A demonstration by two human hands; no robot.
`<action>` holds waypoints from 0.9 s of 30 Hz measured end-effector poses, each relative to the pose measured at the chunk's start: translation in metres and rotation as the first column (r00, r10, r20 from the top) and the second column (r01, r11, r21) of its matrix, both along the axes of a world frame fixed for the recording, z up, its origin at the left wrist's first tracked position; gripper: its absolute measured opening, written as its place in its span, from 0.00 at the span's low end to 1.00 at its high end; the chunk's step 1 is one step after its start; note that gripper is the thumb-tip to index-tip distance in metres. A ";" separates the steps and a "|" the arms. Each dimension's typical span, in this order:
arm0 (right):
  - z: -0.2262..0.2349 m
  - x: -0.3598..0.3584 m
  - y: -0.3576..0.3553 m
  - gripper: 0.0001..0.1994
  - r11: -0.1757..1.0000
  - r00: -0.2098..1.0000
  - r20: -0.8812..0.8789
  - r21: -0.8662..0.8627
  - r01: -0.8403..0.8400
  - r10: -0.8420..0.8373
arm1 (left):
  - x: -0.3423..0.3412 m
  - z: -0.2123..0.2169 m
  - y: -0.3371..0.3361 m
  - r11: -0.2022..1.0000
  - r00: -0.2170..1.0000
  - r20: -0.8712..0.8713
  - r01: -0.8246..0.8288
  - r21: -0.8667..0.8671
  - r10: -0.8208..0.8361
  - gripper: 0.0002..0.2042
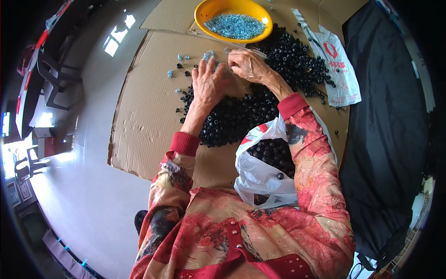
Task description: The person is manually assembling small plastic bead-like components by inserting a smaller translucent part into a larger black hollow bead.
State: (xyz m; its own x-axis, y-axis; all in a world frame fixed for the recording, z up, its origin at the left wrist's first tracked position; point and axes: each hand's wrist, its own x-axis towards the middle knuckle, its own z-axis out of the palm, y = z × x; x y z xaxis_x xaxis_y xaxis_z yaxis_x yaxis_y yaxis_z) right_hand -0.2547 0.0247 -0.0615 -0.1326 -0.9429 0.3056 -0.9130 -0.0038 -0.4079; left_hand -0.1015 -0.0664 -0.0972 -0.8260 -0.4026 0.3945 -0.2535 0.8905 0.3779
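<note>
My left hand (209, 84) lies over the cardboard with its fingers stretched out and apart, beside a few small silvery-blue metal pieces (208, 55) that look like screws. To its right, my right hand (251, 66) has its fingers curled into a pinch; whatever they may hold is hidden. Below both hands spreads a pile of small black round caps (232, 118), some showing hollow ends. A second heap of black caps (297, 60) lies right of my right hand. Beyond the hands stands a yellow bowl (201, 22) full of the small silvery-blue metal pieces.
A white plastic bag (251, 174) with black caps inside sits close to my body, under my right forearm. Another white bag (341, 69) lies flat at the right of the cardboard sheet (139, 125). Black fabric (385, 139) hangs at the right; a dark chair (53, 76) stands far left.
</note>
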 end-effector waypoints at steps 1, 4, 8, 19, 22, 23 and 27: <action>-0.003 -0.003 0.001 0.03 0.998 0.999 -0.014 0.052 0.030 -0.030 | -0.002 -0.001 0.004 0.998 0.997 0.036 0.064 -0.025 -0.063 0.18; -0.004 -0.013 0.005 0.05 0.994 0.994 -0.032 0.027 0.106 -0.105 | -0.002 0.002 0.021 0.986 0.981 0.111 0.164 -0.009 -0.162 0.18; -0.003 -0.019 0.007 0.04 0.984 0.985 -0.037 0.053 0.169 -0.168 | 0.003 0.004 0.022 0.988 0.985 0.072 0.157 0.017 -0.157 0.21; -0.007 -0.016 0.009 0.04 0.989 0.991 0.013 0.051 0.135 -0.136 | -0.004 0.009 0.008 0.996 0.996 0.043 0.078 -0.037 -0.077 0.20; 0.010 -0.019 0.016 0.05 0.979 0.980 0.047 0.075 0.190 -0.194 | 0.014 0.023 0.014 0.995 0.995 0.003 0.096 -0.003 -0.096 0.18; 0.015 -0.019 0.018 0.05 0.961 0.963 0.099 0.142 0.236 -0.251 | 0.020 0.027 0.017 0.993 0.993 -0.017 0.119 0.021 -0.118 0.17; 0.010 -0.024 0.022 0.06 0.972 0.976 0.059 0.124 0.202 -0.210 | 0.041 0.042 0.046 0.960 0.952 -0.192 0.262 0.099 -0.240 0.12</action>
